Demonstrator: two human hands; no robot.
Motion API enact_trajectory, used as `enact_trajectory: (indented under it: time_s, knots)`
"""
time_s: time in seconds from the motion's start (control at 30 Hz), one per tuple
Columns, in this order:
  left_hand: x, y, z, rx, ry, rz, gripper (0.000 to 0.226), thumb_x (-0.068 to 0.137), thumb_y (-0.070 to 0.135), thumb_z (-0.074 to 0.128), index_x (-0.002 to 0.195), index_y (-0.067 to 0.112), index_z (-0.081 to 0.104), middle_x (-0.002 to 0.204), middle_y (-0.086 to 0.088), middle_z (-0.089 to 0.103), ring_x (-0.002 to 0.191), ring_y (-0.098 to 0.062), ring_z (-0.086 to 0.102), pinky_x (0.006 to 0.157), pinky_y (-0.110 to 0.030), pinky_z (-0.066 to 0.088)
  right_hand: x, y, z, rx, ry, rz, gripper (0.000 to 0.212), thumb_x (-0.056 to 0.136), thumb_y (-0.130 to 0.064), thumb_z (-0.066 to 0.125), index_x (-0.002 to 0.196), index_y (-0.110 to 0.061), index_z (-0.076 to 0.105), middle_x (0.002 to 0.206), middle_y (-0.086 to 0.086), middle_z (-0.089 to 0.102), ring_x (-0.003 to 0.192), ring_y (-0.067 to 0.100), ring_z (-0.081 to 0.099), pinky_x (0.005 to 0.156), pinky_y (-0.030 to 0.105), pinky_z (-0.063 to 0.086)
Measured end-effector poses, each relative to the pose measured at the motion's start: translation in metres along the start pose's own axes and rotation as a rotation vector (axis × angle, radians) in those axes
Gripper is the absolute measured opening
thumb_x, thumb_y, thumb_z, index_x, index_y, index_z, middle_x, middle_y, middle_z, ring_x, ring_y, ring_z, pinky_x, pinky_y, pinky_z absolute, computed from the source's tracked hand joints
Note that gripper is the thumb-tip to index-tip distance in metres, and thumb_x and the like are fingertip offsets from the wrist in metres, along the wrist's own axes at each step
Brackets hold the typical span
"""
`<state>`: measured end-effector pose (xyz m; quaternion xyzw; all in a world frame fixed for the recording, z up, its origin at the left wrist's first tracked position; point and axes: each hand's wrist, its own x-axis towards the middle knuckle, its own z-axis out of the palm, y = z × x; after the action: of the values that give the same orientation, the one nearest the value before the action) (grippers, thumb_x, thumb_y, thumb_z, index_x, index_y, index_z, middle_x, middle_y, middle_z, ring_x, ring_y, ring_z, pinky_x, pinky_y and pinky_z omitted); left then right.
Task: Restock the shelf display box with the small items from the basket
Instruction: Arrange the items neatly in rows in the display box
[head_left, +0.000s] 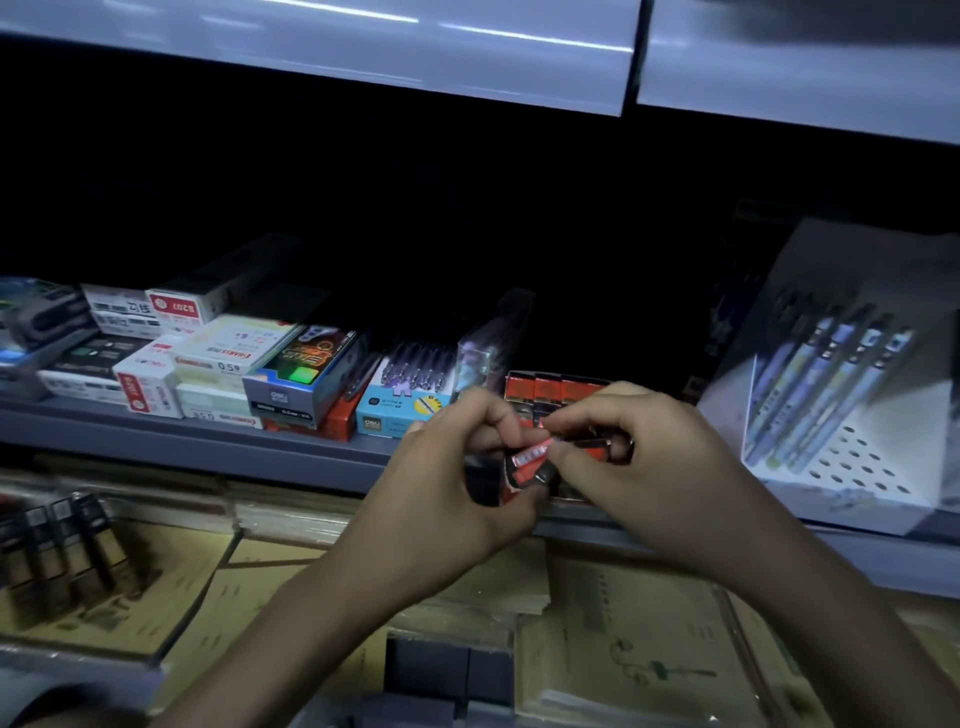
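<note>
At the front edge of the long grey metal shelf (208, 441), two bare hands meet just in front of the red and black cardboard display box (561, 387). The left hand (457, 483) has its fingers curled round a little bunch of small red and black packs (519, 486). The right hand (639, 457) pinches one small red pack with a white label (530, 457) between its thumb and first finger, right against that bunch. It looks like this pack is next to go in the box.

A row of red packs stands at the back of the box. The hands hide its front, so how full it is cannot be told. The job looks partly done: some packs are in, and the ones in the hands are not yet in.

A dark grey shape (447, 675) low down may be the basket, but it is too dim to tell. A blue box of pens (400, 410) sits just left of the display box.
</note>
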<state>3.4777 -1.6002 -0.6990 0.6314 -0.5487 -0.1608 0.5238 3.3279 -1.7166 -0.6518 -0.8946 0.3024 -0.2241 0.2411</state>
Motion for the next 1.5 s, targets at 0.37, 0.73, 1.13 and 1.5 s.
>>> enact_trajectory:
  time_s: [0.37, 0.73, 1.13, 1.5]
  knots:
    - [0.000, -0.013, -0.002, 0.355, 0.199, 0.097, 0.018, 0.087, 0.020, 0.071, 0.095, 0.036, 0.068, 0.100, 0.021, 0.057, 0.101, -0.004, 0.057, 0.080, -0.035, 0.053, 0.004, -0.017, 0.009, -0.211, -0.044, 0.032, 0.039, 0.075, -0.054, 0.068, 0.113, -0.042, 0.069, 0.102, -0.023, 0.062, 0.108, 0.004, 0.045, 0.091, 0.029, 0.047]
    - [-0.001, -0.022, -0.010, 0.672, 0.109, 0.137, 0.044, 0.083, 0.021, 0.040, 0.119, 0.033, 0.062, 0.099, 0.009, 0.059, 0.092, -0.019, 0.055, 0.076, -0.043, 0.048, 0.031, -0.026, 0.007, -0.199, -0.152, 0.139, 0.012, 0.072, -0.033, 0.086, 0.079, -0.035, 0.077, 0.076, -0.013, 0.068, 0.077, 0.006, 0.066, 0.074, 0.035, 0.059]
    - [0.012, -0.018, 0.006, 0.547, 0.181, 0.055, 0.036, 0.095, 0.031, 0.039, 0.115, 0.035, 0.068, 0.107, 0.015, 0.058, 0.088, -0.012, 0.059, 0.066, -0.029, 0.040, 0.043, 0.003, -0.011, 0.053, -0.082, 0.114, 0.011, 0.078, -0.024, 0.088, 0.073, -0.027, 0.079, 0.067, -0.005, 0.069, 0.055, -0.002, 0.057, 0.057, 0.017, 0.045]
    - [0.017, -0.022, 0.010, 0.460, 0.230, 0.044, 0.033, 0.092, 0.026, 0.047, 0.099, 0.033, 0.079, 0.097, 0.017, 0.058, 0.081, -0.011, 0.061, 0.068, -0.034, 0.050, 0.050, 0.017, -0.006, -0.031, -0.069, 0.169, 0.027, 0.082, -0.029, 0.085, 0.107, -0.028, 0.075, 0.091, -0.007, 0.071, 0.052, -0.009, 0.055, 0.046, 0.008, 0.039]
